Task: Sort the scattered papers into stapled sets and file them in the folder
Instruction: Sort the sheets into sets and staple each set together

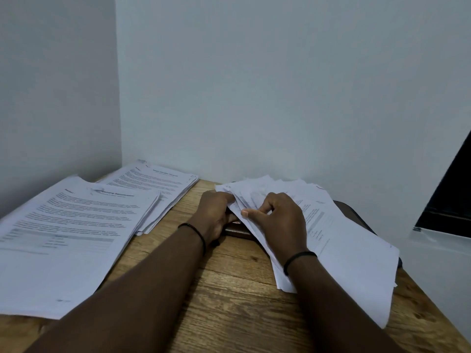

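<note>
A fanned, untidy heap of white papers [344,240] lies at the right of the wooden table [229,301], on top of a dark brown folder [237,231] whose edges show beneath. My left hand [214,215] grips the heap's left edge, its fingers tucked under the sheets. My right hand [277,220] rests on the heap and pinches a sheet's edge between thumb and curled fingers. At the left lie two neater printed stacks: a near one [63,240] and a far one [158,184] in the corner.
Pale walls close the table in at the back and left. A dark slanted panel [451,200] and a white surface [438,263] stand to the right of the table. Bare wood shows between the stacks and along the front.
</note>
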